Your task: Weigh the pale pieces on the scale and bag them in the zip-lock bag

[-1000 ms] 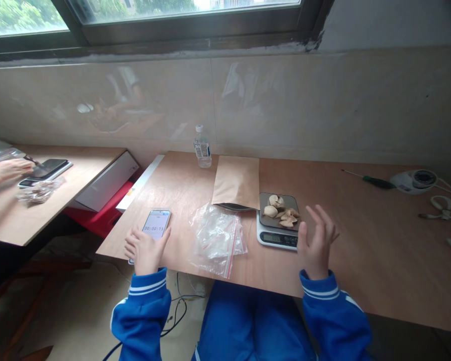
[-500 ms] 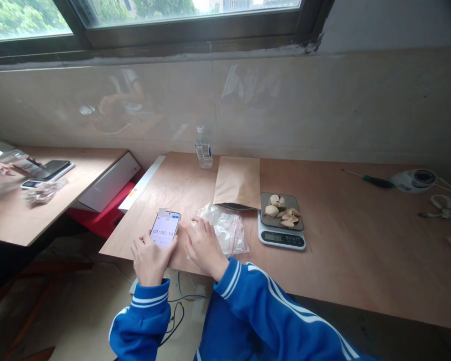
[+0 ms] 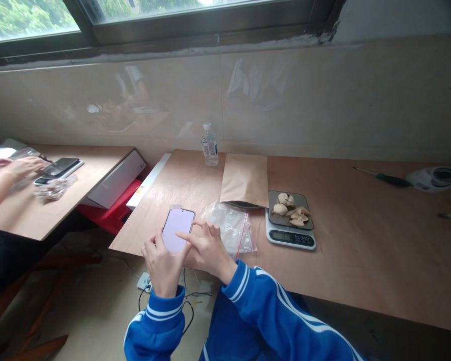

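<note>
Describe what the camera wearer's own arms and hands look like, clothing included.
The left sleeve and right sleeve are long and bright blue. Each ends in a blue cuff ringed by thin white bands. White stripes run lengthwise along the right sleeve; some white also shows at the left one's outer edge. The left hand and right hand wear no gloves.

Left fingers [image 3: 150, 245] curl beside bent right fingers [image 3: 207, 230].

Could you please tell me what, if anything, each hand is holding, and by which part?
The left hand grips the phone by its lower end; the right hand reaches over it, apparently holding nothing.
</note>
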Tool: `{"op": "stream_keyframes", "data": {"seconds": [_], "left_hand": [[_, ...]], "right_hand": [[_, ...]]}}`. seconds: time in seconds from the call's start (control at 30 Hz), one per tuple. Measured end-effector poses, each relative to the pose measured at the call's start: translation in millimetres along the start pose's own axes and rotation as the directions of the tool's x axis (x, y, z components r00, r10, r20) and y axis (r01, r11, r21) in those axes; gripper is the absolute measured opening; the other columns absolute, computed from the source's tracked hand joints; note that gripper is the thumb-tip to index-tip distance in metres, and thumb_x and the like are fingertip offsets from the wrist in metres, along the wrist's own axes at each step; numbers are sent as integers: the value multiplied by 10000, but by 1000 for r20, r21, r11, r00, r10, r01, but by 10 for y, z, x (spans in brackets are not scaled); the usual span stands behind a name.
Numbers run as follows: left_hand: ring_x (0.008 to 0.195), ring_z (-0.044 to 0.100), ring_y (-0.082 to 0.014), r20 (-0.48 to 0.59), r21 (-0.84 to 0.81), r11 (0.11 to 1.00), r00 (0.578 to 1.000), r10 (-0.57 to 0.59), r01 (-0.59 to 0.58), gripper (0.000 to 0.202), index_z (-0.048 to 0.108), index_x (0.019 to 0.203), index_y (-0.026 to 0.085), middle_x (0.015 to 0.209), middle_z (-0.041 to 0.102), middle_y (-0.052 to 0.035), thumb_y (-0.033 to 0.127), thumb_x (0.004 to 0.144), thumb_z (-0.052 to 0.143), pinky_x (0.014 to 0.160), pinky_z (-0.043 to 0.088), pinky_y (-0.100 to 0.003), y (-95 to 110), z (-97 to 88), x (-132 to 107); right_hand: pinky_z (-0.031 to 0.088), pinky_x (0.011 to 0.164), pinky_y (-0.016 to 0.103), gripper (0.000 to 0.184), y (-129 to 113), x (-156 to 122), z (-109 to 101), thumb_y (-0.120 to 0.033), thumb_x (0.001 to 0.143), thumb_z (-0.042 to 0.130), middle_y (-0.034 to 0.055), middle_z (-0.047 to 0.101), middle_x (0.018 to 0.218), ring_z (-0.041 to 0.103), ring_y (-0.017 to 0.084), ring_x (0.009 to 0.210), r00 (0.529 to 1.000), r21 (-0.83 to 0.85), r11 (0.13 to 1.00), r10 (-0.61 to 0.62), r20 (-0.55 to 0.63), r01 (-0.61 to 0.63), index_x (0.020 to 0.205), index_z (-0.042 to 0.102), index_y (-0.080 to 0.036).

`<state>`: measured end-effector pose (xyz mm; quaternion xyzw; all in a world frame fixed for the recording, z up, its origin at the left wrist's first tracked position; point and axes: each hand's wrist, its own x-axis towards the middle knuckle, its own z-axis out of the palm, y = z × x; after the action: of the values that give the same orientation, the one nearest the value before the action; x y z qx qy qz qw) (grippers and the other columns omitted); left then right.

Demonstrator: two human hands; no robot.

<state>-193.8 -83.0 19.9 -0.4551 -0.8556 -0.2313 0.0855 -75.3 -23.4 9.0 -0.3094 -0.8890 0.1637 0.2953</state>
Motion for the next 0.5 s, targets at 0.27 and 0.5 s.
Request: {"op": "stream_keyframes", "data": {"seconds": [0.27,0.5], "left_hand": [[1079,409,-325,-71,-56,998,997,20,-24,663,432,1284,81,1115,438,-173,494,767,475,915,394,-463,213,-249,-89],[1051,420,-313,-112,-114,992,993,42,-55,592,435,1290,109,1128,435,-161,381,768,496,870,429,-466,267,-340,-131]], "right_hand": [[295,833,336,328,-100,-105,-152,-169,878,481,56,518,1045,442,195,928,991,40,995,-83,-101,88,1112,636,-338],[285,815,326,282,-185,-123,-195,-206,852,527,39,484,957,419,175,843,975,37,983,-176,-134,182,1060,661,-342]]}}
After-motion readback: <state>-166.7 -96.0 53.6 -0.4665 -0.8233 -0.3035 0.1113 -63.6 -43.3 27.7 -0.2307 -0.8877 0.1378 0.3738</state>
